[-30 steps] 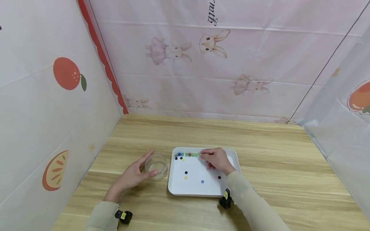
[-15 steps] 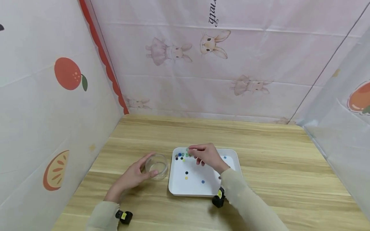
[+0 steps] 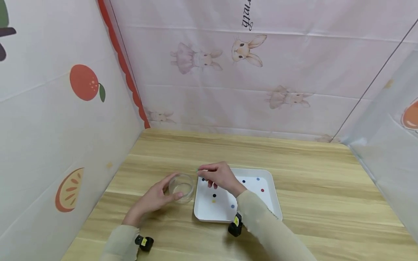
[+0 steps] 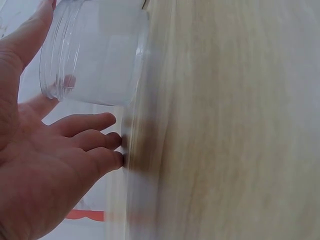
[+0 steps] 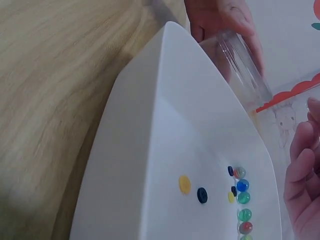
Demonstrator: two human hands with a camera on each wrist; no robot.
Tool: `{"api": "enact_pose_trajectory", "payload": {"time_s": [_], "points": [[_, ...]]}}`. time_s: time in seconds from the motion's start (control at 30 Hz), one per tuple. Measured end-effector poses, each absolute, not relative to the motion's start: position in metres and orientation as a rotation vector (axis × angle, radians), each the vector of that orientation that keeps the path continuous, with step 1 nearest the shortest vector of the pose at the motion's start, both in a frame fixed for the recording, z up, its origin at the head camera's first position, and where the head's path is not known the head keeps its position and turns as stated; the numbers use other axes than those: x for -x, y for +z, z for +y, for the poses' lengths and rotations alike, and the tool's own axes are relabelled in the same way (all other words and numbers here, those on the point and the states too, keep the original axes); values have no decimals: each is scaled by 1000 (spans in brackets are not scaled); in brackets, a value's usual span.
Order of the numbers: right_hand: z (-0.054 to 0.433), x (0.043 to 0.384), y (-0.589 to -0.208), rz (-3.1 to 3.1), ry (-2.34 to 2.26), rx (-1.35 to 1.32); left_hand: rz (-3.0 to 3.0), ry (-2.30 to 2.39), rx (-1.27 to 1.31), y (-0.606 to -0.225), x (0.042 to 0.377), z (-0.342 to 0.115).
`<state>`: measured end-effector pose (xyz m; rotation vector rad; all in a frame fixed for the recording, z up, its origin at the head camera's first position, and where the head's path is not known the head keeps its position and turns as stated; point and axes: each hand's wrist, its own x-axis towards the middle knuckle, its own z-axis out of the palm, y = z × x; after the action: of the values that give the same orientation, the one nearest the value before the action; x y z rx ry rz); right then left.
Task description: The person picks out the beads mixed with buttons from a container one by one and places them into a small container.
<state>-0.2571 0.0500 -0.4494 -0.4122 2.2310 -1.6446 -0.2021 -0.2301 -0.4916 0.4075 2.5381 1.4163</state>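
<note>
My left hand (image 3: 153, 197) holds a clear plastic jar (image 3: 183, 190) left of the tray, thumb and index finger around its rim. In the left wrist view the other fingers (image 4: 95, 137) spread below the jar. My right hand (image 3: 219, 176) is over the tray's upper left corner, pinching a small green marble (image 3: 197, 170) between thumb and index finger. The white tray (image 3: 209, 214) holds a row of glass marbles, among them a blue marble (image 5: 243, 185). Flat buttons lie there too, such as a yellow button (image 5: 185, 184) and a black button (image 5: 202, 195).
Further right in the tray are a red button (image 3: 262, 190) and a blue button (image 3: 258, 179). The tray stands on a wooden table (image 3: 310, 174). Fabric walls with printed rabbits (image 3: 248, 50) and fruit enclose the table at the back and sides.
My right hand has moved left from the marble row towards the jar, lifting the green marble. My left hand keeps its hold on the jar. The head view has shifted slightly.
</note>
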Motion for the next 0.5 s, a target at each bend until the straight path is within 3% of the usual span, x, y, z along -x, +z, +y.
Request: {"api": "enact_pose_trajectory", "payload": {"time_s": [0.5], "points": [[25, 248, -463, 2232, -1582, 476, 2548, 1404, -428, -492, 203, -229]]}}
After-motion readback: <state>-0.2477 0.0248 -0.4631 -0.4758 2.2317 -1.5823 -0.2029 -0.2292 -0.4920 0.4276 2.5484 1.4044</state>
